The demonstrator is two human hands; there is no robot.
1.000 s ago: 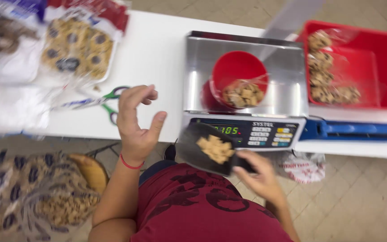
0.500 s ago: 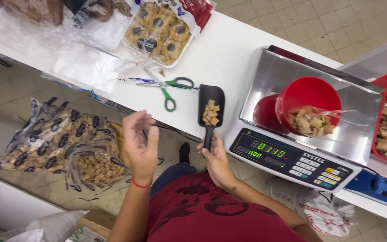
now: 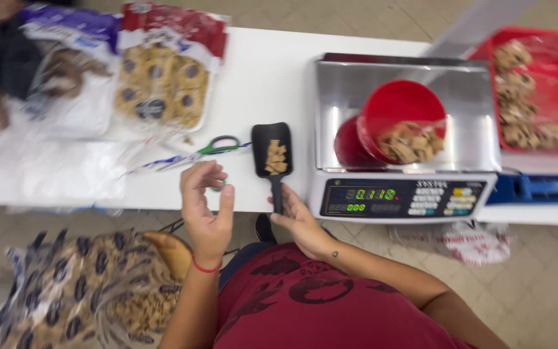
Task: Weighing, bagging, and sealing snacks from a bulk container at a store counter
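The right hand (image 3: pixel 301 223) has its grip clamped on the handle of a black scoop (image 3: pixel 272 158), which lies flat over the white counter (image 3: pixel 259 71) with its long axis pointing straight away from the body. A few biscuit pieces (image 3: pixel 275 157) sit in its bowl. The scale (image 3: pixel 408 129) with the red cup (image 3: pixel 398 119) stands just to the right of the scoop. The left hand (image 3: pixel 205 207) hovers empty, fingers apart and curled, near the green-handled scissors (image 3: pixel 211 148).

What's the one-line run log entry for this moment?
right hand: holds black scoop with biscuit pieces | left hand: empty, raised | red tub: on scale
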